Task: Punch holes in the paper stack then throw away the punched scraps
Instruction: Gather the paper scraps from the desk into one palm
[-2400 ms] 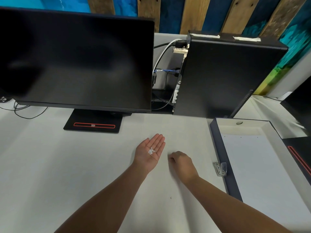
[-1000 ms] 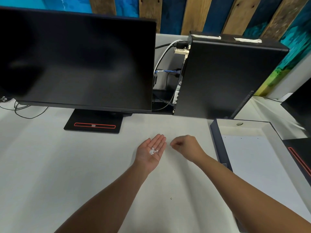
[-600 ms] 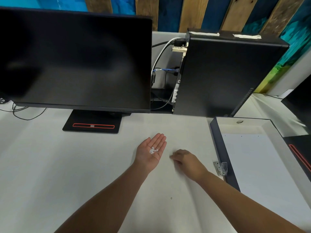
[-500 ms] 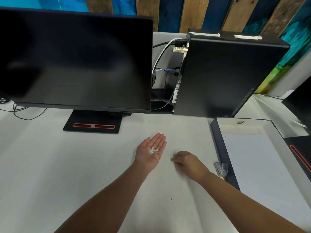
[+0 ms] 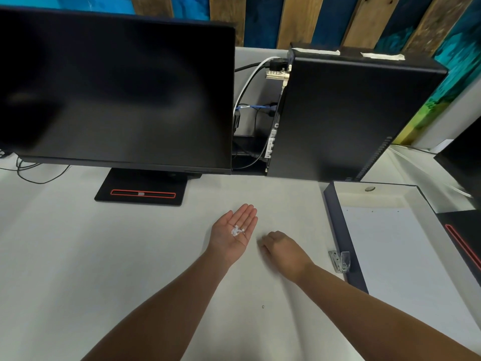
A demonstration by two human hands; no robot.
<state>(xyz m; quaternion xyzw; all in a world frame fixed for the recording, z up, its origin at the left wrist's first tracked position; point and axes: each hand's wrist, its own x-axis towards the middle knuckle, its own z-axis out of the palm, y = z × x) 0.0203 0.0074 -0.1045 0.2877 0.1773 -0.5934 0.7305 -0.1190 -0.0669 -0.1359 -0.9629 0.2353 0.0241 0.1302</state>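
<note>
My left hand (image 5: 234, 235) lies palm up over the white table (image 5: 78, 256), fingers straight, with a small heap of white punched scraps (image 5: 236, 231) on the palm. My right hand (image 5: 282, 252) is palm down on the table just right of it, fingers curled with the tips against the surface; whether they pinch a scrap is hidden. The white paper stack (image 5: 400, 256) lies in a shallow dark-edged box (image 5: 338, 230) at the right, with small holes near its far edge. A small metal hole punch (image 5: 339, 261) sits against the box's left wall.
A large black monitor (image 5: 117, 87) on a black stand (image 5: 141, 190) fills the back left. A black computer tower (image 5: 351, 113) with cables stands behind the hands. Another black stand base (image 5: 466, 235) sits at the far right. A tiny dark speck (image 5: 263, 306) lies on the table.
My right hand rose beside the left palm a second ago, then came back down to the table right of it. My left hand has stayed still with the scraps.
</note>
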